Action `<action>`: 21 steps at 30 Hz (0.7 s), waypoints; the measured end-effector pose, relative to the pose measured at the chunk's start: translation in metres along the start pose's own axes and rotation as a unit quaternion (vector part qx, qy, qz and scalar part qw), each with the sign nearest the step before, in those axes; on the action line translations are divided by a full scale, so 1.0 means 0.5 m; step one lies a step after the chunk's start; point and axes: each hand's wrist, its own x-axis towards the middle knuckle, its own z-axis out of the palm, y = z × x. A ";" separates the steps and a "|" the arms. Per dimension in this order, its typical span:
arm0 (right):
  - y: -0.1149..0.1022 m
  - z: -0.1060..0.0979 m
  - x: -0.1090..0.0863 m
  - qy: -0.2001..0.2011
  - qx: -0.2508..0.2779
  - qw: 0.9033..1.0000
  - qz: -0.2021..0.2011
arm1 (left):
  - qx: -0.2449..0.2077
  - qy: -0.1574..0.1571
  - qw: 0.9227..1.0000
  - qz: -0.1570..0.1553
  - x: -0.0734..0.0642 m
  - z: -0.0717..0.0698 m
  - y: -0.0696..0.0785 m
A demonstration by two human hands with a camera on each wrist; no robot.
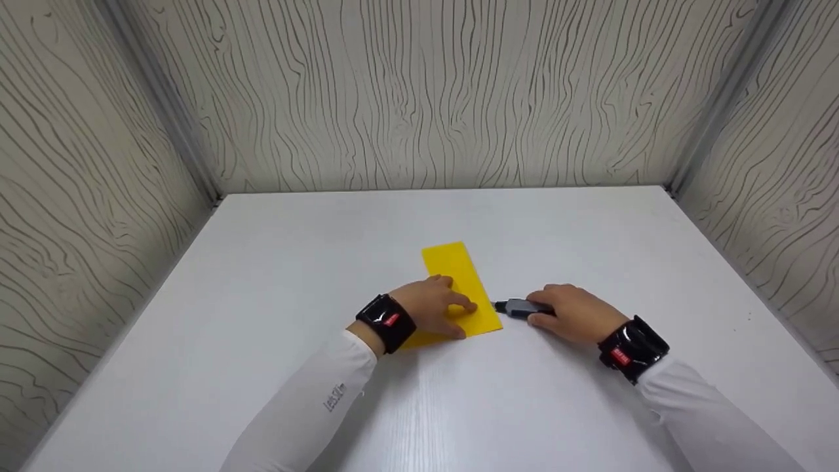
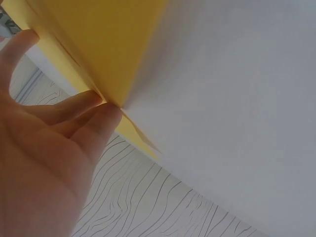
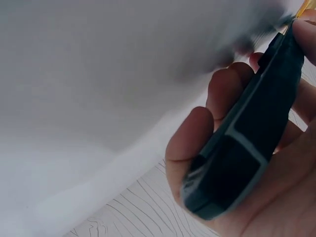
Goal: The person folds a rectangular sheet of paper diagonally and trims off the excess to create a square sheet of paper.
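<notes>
Backdrop: pale wall panels (image 1: 426,92) with dark wood-grain lines fill the upper frame, grey metal corner posts (image 1: 157,98) rising at upper left and upper right.
Surface: smooth white table (image 1: 295,262), faintly streaked at lower centre.
Yellow sheet (image 1: 467,278): centre of the head view; thin, straight-edged, and seemingly folded, as the left wrist view shows a crease-like line between a dark panel and a brighter strip.
Left hand (image 1: 434,308): fingers spread and pressing on the sheet, grasping nothing.
Right hand (image 1: 573,314): right of centre, fingers and thumb wrapped round a utility knife (image 1: 522,308).
Knife body: dark with a grey panel and a blunt butt; its tip points left at the sheet's right edge, though whether blade meets sheet I cannot tell.
Bracing: firm, flat pressure near the edge should suit such thin stock, which could pucker or slide.
Finger clearance: one left fingertip lies near the tip; resting it farther upper left seems safer.
Stroke: a low blade angle and slow, even travel would probably leave the cleanest line.
Wrists: glossy black bands (image 1: 387,322), white fabric sleeves (image 1: 301,406).
</notes>
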 end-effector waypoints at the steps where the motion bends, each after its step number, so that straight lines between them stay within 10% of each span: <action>1: 0.001 0.000 0.000 0.001 0.000 1.000 -0.001 | 0.003 0.000 1.000 0.001 0.001 0.001 -0.001; 21: -0.003 0.008 0.019 -0.004 -0.004 1.000 0.008 | 0.003 -0.001 1.000 0.001 0.003 0.002 0.001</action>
